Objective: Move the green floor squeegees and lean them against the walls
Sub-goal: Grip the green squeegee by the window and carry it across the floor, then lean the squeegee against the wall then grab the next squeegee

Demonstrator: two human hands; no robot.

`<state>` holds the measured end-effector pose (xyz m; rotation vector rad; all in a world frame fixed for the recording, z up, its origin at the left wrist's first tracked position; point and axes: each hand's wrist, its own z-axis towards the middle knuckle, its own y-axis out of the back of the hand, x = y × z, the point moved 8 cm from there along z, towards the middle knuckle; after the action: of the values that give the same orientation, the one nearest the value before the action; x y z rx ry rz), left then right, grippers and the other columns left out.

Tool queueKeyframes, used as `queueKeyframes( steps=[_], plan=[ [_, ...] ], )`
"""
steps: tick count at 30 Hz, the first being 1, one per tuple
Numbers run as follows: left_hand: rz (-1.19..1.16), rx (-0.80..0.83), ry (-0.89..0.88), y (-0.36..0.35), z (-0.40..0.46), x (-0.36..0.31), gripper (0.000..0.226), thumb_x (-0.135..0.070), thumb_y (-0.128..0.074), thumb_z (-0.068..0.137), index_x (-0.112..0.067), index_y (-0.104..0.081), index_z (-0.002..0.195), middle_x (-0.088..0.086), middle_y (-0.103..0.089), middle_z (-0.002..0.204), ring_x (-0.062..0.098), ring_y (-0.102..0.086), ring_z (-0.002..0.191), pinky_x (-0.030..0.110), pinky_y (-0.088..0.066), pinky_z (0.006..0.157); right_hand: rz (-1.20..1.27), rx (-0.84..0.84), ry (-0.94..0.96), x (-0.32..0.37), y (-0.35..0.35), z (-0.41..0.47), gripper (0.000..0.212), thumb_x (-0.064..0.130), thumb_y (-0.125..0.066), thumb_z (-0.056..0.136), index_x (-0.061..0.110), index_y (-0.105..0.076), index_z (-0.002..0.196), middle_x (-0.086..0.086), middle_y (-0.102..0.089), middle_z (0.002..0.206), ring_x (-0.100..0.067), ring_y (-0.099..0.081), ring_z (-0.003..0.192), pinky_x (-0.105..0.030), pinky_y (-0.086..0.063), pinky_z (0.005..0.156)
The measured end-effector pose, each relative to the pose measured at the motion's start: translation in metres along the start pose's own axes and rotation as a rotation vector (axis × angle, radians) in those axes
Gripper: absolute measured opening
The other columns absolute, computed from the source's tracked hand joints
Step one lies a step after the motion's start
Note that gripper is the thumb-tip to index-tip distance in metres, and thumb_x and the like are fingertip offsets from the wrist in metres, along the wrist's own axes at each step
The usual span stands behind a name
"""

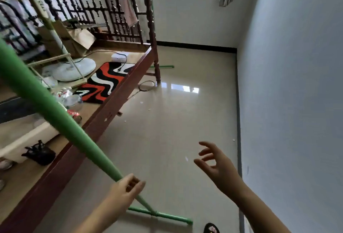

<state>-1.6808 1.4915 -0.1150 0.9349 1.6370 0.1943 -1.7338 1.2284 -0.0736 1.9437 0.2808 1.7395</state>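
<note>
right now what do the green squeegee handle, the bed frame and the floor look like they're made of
Green squeegee handle, gripped by the left hand: probably plastic or coated tube, smooth, even matte colour.
Bed frame: looks like dark reddish wood with turned spindles and a slight sheen.
Floor: likely glazed tile, beige and glossy; it mirrors the window.

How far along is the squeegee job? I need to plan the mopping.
Done: one green squeegee appears to stand by the far wall behind the bedpost, handle rising toward the window. In hand: the left hand grips a second squeegee, head near the floor; the right hand is empty. Left: leaning it against a wall.
</note>
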Motion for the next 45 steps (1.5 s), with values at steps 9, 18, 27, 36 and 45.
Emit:
queueKeyframes(
  steps=[9,18,27,36,45],
  plan=[
    [-0.236,-0.03,-0.149,-0.061,0.088,-0.059,0.04,-0.067,-0.055,0.061,-0.047,-0.057,0.095,-0.024,-0.065,0.1,-0.005,-0.063,0.091,0.004,-0.047,0.072,0.18,-0.211,-0.354,-0.121,0.072,-0.028,0.036,0.024,-0.062,0.08,0.047,-0.045,0.103,0.006,-0.061,0.103,0.011,-0.056,0.086,-0.017,-0.045,0.065],
    [-0.332,-0.127,-0.108,-0.111,0.203,-0.133,0.029,-0.057,-0.051,0.063,-0.057,-0.053,0.092,-0.025,-0.064,0.103,-0.005,-0.063,0.092,0.001,-0.046,0.075,0.268,-0.365,-0.461,-0.169,0.163,0.07,0.039,0.015,-0.06,0.081,0.04,-0.048,0.108,0.008,-0.059,0.109,0.01,-0.055,0.089,-0.018,-0.04,0.071],
    [-0.357,-0.127,-0.07,-0.114,0.349,-0.184,0.028,-0.047,-0.051,0.073,-0.046,-0.05,0.102,-0.026,-0.061,0.107,-0.006,-0.059,0.098,0.015,-0.044,0.08,0.305,-0.366,-0.507,-0.199,0.212,0.218,0.039,0.018,-0.059,0.08,0.047,-0.045,0.103,0.011,-0.057,0.111,0.013,-0.054,0.09,-0.034,-0.038,0.087],
    [-0.382,-0.111,-0.091,-0.063,0.585,-0.238,0.038,-0.059,-0.049,0.063,-0.049,-0.051,0.1,-0.023,-0.064,0.104,-0.003,-0.061,0.095,0.024,-0.045,0.083,0.283,-0.437,-0.482,-0.215,0.247,0.455,0.037,0.017,-0.056,0.083,0.031,-0.046,0.116,0.001,-0.058,0.108,-0.006,-0.056,0.097,-0.032,-0.041,0.083],
    [-0.336,-0.047,-0.119,-0.031,0.793,-0.311,0.032,-0.059,-0.048,0.063,-0.062,-0.048,0.094,-0.026,-0.064,0.1,-0.003,-0.062,0.092,0.007,-0.045,0.075,0.287,-0.451,-0.469,-0.207,0.301,0.672,0.041,0.026,-0.053,0.081,0.03,-0.041,0.121,0.019,-0.051,0.103,0.001,-0.051,0.095,-0.031,-0.037,0.084]
  ],
)
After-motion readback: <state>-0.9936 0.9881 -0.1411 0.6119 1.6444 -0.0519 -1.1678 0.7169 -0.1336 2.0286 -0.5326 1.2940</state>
